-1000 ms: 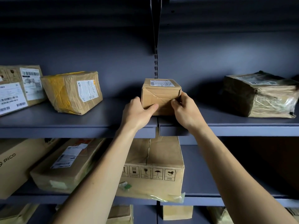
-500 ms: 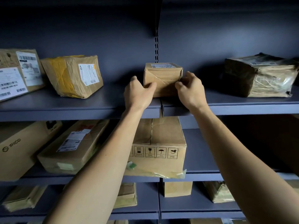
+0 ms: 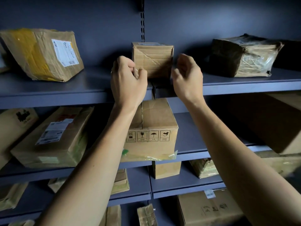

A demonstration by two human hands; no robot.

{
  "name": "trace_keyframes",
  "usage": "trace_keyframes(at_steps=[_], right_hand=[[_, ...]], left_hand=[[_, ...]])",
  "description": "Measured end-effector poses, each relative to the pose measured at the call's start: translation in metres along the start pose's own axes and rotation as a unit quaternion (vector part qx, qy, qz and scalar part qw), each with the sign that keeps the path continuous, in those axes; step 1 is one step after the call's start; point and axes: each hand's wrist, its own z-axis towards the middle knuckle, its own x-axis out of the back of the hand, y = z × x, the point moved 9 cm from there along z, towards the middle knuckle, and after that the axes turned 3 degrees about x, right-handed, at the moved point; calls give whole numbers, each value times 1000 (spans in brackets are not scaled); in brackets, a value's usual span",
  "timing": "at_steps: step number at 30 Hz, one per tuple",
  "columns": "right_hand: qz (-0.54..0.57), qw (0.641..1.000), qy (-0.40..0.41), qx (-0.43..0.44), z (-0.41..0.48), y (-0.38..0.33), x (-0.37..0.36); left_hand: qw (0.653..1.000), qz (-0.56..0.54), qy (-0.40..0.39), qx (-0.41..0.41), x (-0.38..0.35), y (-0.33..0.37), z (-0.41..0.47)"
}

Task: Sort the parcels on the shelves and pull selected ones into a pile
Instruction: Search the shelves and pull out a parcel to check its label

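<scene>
Left hand (image 3: 128, 80) is raised with fingers curled in toward the palm, overlapping the lower left corner of the small box (image 3: 153, 59); cannot tell whether it pinches that corner or holds nothing. Right hand (image 3: 187, 75) is loosely cupped and empty, just beside the box's right edge, a dark gap between. The box stands upright on the top shelf (image 3: 65, 93), at the seam under the slotted post (image 3: 142, 18). Hands flank it, likely to square it or take it. A yellow-taped parcel (image 3: 40, 54) lies well left, a plastic-wrapped parcel (image 3: 241, 57) well right.
</scene>
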Motion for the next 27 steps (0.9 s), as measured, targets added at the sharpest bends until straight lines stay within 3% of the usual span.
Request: trace_keyframes(at_steps=[5,9,11,13,15,18,22,27], right_hand=[[72,996,49,37,-38,-7,14],[57,988,82,114,-100,-3,37],[68,994,57,71,-123,24,34],[64,998,8,-15,-137,59,21],[67,990,-51,-113,-149,90,6],[97,962,-132,-219,-164,115,-15],[141,945,-161,-249,-179,122,-28],[170,944,-125,-256,-183,126,-11]], left_hand=[[992,-117,21,-31,23,16,-41],[991,-113,-50,-49,37,17,-106],[994,-72,-79,-5,37,-10,-125],[991,20,-96,95,35,-57,-131],[965,99,-130,207,38,-100,-138],[923,79,-193,323,38,-138,-152],[919,84,-217,318,39,-125,-168],[930,21,-139,341,57,-119,-182]])
